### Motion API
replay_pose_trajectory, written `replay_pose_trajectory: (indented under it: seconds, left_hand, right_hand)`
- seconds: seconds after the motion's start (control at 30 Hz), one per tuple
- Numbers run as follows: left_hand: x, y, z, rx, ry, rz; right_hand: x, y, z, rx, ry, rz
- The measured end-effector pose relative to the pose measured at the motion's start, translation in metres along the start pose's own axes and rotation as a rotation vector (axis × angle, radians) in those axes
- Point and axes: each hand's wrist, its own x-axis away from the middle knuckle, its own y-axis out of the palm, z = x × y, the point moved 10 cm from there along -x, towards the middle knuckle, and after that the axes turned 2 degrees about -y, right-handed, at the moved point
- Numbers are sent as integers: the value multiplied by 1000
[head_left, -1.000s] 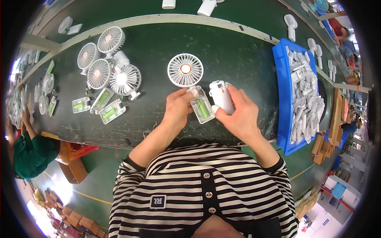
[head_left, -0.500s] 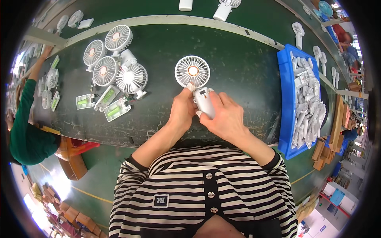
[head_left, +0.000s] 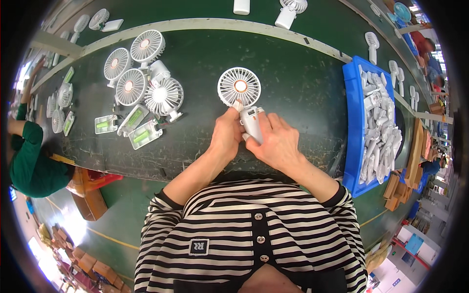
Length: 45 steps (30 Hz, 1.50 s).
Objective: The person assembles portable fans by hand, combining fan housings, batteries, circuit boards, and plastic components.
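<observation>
A white handheld fan is between my two hands at the middle of the bench. Its round, grilled head [head_left: 239, 87] faces up, with an orange ring at the centre. My left hand [head_left: 226, 134] is closed at the neck, just below the head. Around the white handle [head_left: 251, 124] wraps my right hand [head_left: 278, 143], its thumb on the near side. The handle's top end has a small dark opening or panel. White coverings show on some fingertips. How the handle joins the head is hidden by my fingers.
Several white fan heads [head_left: 164, 96] and opened handle shells [head_left: 146, 134] with green cells lie at left. A blue bin [head_left: 352, 127] of white handle parts stands at right. Beyond the pale rail [head_left: 195, 23] are more fans. At far left, a co-worker's green sleeve [head_left: 29, 151] shows.
The fan in my hands has shifted very slightly right, and its handle tilts a little differently. Fans beyond the rail have moved right. The co-worker's arm at far left has bent and changed position.
</observation>
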Motion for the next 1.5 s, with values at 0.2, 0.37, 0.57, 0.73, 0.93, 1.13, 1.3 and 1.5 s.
replay_pose_trajectory:
  seconds: [0.2, 0.37, 0.57, 0.73, 0.93, 1.13, 1.3, 1.5]
  left_hand:
    - [-4, -3, -1, -43, -36, 43]
    - [1, 1, 8, -202, -10, 92]
    - [-1, -4, 6, -205, -48, 95]
    - [-4, -4, 5, -183, -28, 81]
    - [-4, -1, 12, -180, 24, 44]
    - [4, 27, 31, -84, 144, -215]
    - [11, 38, 37, -84, 195, -295]
    - [12, 36, 42, -94, 268, -264]
  right_hand:
    - [-1, -2, -3, 20, -60, 39]
    - [-2, -1, -4, 37, -56, 24]
    - [1, -4, -7, -6, -55, -44]
    - [13, -6, -3, -23, 4, -113]
    - [14, -12, 3, -123, 44, -69]
    - [7, 7, 39, -617, 370, -63]
    - [2, 44, 29, -1057, 498, -327]
    - [-2, 47, 25, -1161, 500, -344]
